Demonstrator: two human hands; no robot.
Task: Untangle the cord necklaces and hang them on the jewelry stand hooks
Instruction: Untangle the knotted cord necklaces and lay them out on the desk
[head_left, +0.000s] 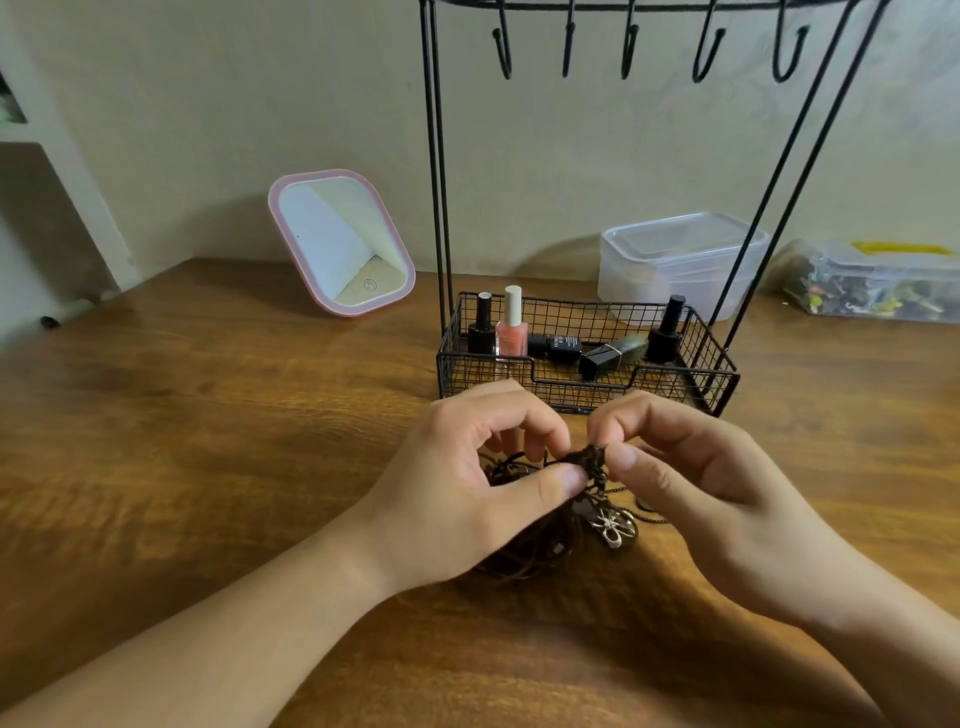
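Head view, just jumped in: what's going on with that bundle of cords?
A person is working on tangled cord necklaces on the table. The left hand and right hand both pinch a knot between their fingertips. A metal pendant hangs just below it. The hooks on the jewelry stand behind are all bare.
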